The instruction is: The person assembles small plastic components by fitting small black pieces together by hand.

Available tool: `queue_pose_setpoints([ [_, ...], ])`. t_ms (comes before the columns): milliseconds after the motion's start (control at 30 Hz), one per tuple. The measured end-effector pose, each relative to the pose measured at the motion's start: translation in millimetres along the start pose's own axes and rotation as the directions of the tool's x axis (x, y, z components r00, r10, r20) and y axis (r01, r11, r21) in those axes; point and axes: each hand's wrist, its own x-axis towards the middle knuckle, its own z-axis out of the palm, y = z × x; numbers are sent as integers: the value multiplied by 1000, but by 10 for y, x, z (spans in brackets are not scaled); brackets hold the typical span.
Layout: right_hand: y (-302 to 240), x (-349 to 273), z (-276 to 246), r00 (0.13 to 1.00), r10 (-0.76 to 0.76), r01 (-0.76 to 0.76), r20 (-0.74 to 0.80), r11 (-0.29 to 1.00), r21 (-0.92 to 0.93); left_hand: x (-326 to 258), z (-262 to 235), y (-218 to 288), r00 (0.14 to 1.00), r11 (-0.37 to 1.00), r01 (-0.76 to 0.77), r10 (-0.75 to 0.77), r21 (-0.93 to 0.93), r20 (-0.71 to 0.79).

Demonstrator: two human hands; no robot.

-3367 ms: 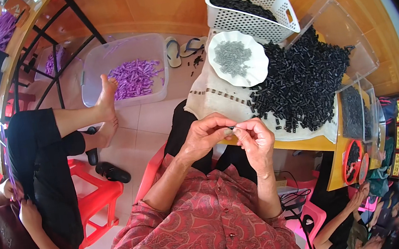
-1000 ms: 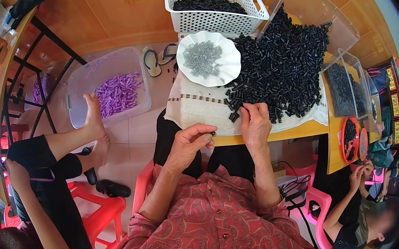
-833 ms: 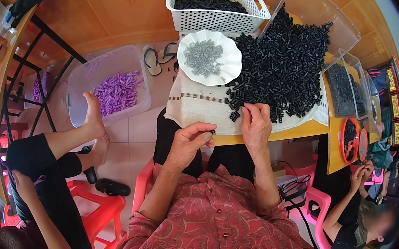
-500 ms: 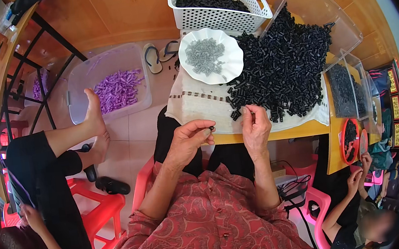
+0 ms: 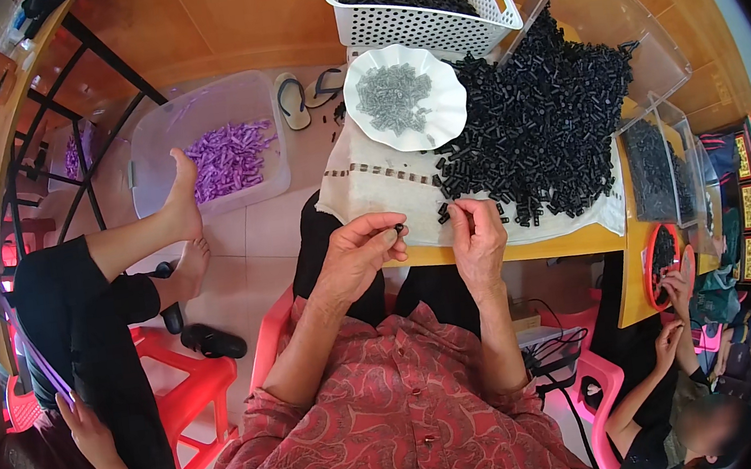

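Note:
In front of my lap, my left hand (image 5: 355,258) pinches a small black cylinder (image 5: 399,229) between thumb and fingertips. To its right, at the table's front edge, my right hand (image 5: 479,239) has thumb and forefinger pressed together. Whatever lies between those fingertips is too small to make out. Just beyond them spreads a big heap of short black cylinders (image 5: 530,122) on a white cloth (image 5: 347,196). A white scalloped dish (image 5: 450,113) with many small clear-grey pieces (image 5: 395,99) stands left of the heap.
A white perforated basket (image 5: 425,27) of black pieces stands at the back. Clear bins (image 5: 661,40) border the heap on the right. A plastic tub (image 5: 271,186) of purple strips sits on the floor at left. Co-workers sit on both sides, one beside a red tray (image 5: 651,280).
The view has shifted slightly. My right hand has come a little nearer to my left, which still pinches the black cylinder. The left co-worker's hand has moved with a purple strip.

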Motion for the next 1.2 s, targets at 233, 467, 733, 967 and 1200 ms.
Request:
queue_pose_setpoints([
  [233,-37,-37,7,1000,24,-24,9,1000,-12,2,2,-4,1000,1000,-2,2,2,-4],
  [467,-65,-55,11,1000,10,-10,17,1000,-18,-5,3,3,1000,1000,3,-3,-5,-6],
  [733,-22,-59,5,999,-47,48,16,997,-55,-14,8,-1,1000,1000,-3,2,-12,-7],
  [967,34,-41,-19,999,-49,49,15,999,-9,-37,18,3,1000,999,-3,4,-35,13],
  [1200,-86,-80,-115,919,379,-386,105,818,426,-55,62,-33,998,987,-10,19,-158,53],
])
